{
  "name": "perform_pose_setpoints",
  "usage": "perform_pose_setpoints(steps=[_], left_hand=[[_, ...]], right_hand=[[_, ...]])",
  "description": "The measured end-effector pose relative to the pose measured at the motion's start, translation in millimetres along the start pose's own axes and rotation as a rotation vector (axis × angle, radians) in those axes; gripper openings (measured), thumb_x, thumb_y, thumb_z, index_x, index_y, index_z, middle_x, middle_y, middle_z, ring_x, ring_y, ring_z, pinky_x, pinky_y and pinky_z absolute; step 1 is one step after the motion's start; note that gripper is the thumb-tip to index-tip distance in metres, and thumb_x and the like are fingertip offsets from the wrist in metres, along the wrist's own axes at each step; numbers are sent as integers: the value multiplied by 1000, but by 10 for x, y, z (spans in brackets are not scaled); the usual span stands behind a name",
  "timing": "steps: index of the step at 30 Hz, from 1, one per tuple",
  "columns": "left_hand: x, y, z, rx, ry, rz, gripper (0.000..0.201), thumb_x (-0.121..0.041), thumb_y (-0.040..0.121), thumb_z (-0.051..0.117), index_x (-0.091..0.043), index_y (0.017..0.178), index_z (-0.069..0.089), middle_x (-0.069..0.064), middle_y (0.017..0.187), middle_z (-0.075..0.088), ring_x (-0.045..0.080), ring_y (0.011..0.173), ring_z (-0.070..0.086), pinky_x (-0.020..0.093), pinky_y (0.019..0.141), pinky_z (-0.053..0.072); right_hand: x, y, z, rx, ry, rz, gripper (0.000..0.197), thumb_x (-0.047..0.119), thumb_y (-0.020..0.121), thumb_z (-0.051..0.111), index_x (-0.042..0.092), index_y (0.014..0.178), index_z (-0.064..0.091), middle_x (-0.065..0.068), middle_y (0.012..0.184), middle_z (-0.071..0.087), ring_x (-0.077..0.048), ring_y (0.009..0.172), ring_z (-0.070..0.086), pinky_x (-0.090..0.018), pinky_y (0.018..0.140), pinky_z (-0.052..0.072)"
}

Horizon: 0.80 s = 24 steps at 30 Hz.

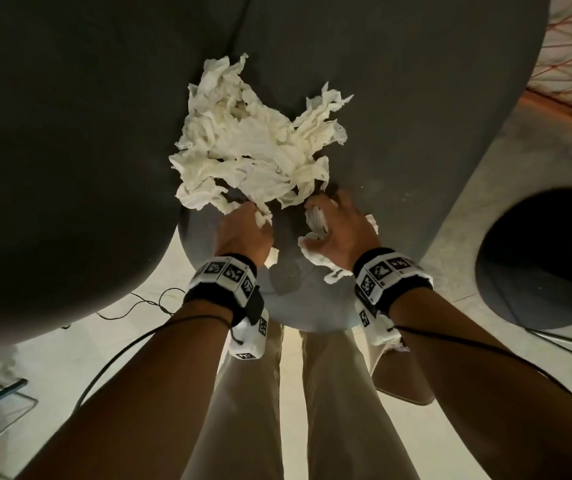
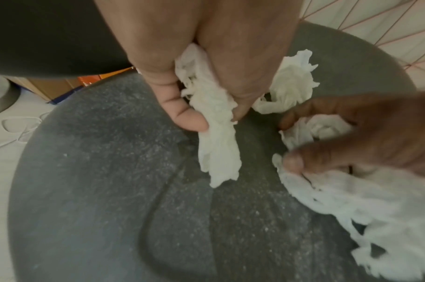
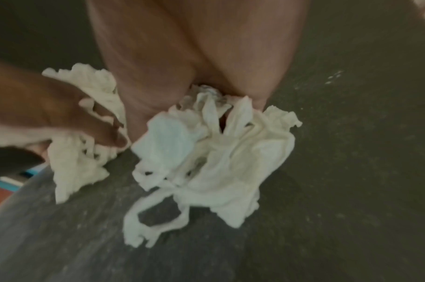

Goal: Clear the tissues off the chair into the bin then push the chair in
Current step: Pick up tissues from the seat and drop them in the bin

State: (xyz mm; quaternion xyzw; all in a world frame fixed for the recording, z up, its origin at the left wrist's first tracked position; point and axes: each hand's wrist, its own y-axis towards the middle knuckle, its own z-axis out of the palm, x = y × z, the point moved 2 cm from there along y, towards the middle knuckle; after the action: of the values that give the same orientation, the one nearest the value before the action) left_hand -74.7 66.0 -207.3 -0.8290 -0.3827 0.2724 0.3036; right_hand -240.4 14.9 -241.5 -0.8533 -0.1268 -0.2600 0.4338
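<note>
Early stage, judging by the scene: most of the tissues [image 1: 250, 147] lie in a crumpled white heap on the dark grey chair [image 1: 399, 116] seat, just beyond both hands. Left hand [image 1: 243, 233] has its fingers [image 2: 182, 114] curled round a twisted tissue strip [image 2: 218, 145], the strip's tail hanging down onto the seat. Right hand [image 1: 338, 230] grips a looser tissue wad [image 3: 214, 152] bunched under its fingers, with torn loops trailing on the seat; right fingertips mostly hidden by paper. So both hands are loaded with small grabs, the big heap is not yet lifted, nothing seems binned. The bin [image 1: 541, 261] stands on the floor at right, near the chair, a dark round opening; its inside is too dark to tell what it holds. Left to do: gather the heap, drop everything in the bin, then push the chair in. Fine pale specks dust the seat.
</note>
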Motion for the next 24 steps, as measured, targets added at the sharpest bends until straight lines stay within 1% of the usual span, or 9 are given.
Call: perform_pose_setpoints(steps=[2, 5, 8, 12, 15, 17, 20, 22, 24], left_hand=[[10, -33, -34, 18, -68, 1, 14, -27, 85, 58, -19, 97, 60, 3, 97, 65, 24, 93, 60, 30, 72, 41], [17, -119, -123, -7, -114, 27, 10, -31, 79, 59, -22, 80, 57, 2, 87, 61, 21, 82, 57, 29, 69, 39], [34, -272, -217, -2, -159, 28, 20, -27, 79, 60, -16, 65, 51, 3, 70, 59, 20, 67, 53, 30, 58, 41], [62, -423, -319, -34, -359, 83, 18, -10, 78, 61, -20, 69, 49, 9, 77, 67, 21, 58, 64, 29, 50, 48], [-10, -528, -403, -80, -363, 149, 27, 1, 79, 55, -25, 79, 54, -7, 77, 62, 21, 64, 63, 26, 56, 46], [-74, -595, -446, -101, -376, 140, 21, -6, 81, 56, -26, 75, 58, -7, 74, 66, 20, 67, 61, 27, 63, 48], [-197, -662, -472, -122, -376, 131, 21, -19, 85, 53, -17, 65, 58, 3, 65, 65, 21, 62, 55, 31, 62, 44], [-302, -678, -471, -145, -328, 180, 24, -22, 89, 54, -7, 71, 61, 9, 69, 65, 25, 65, 54, 32, 64, 43], [-361, -647, -442, -170, -314, 177, 27, -29, 87, 60, -7, 72, 61, 7, 69, 66, 23, 65, 56, 29, 65, 43]], right_hand=[[-6, -17, 27, -45, -20, -26, 42, 33, 74, 78, 22, 109, 58, -10, 123, 45, -30, 103, 54, -41, 82, 52], [-9, -39, 57, -103, -25, -155, 12, 5, 73, 66, 6, 84, 60, -16, 97, 54, -38, 92, 55, -44, 73, 50], [-42, -70, 21, -155, 65, -149, 17, -8, 69, 54, 9, 71, 50, -8, 80, 46, -31, 76, 49, -35, 65, 40], [-80, -149, -213, -308, 218, -136, 21, -9, 73, 51, 13, 73, 50, -8, 76, 48, -23, 66, 46, -33, 60, 39], [-138, -222, -409, -400, 343, -63, 21, -10, 78, 49, 10, 81, 52, -11, 86, 58, -22, 75, 53, -31, 71, 45], [-180, -278, -509, -454, 480, 0, 25, -7, 80, 43, 18, 83, 48, -5, 84, 60, -14, 75, 56, -26, 73, 46], [-275, -350, -612, -526, 689, 119, 28, -2, 84, 40, 25, 87, 48, 4, 79, 59, 0, 67, 56, -21, 69, 47], [-360, -395, -623, -522, 729, 164, 22, 6, 86, 51, 27, 93, 52, 9, 84, 59, 7, 68, 56, -14, 68, 47], [-449, -402, -578, -461, 692, 169, 34, 9, 78, 64, 38, 92, 53, 6, 100, 61, 2, 84, 58, -16, 75, 47]])
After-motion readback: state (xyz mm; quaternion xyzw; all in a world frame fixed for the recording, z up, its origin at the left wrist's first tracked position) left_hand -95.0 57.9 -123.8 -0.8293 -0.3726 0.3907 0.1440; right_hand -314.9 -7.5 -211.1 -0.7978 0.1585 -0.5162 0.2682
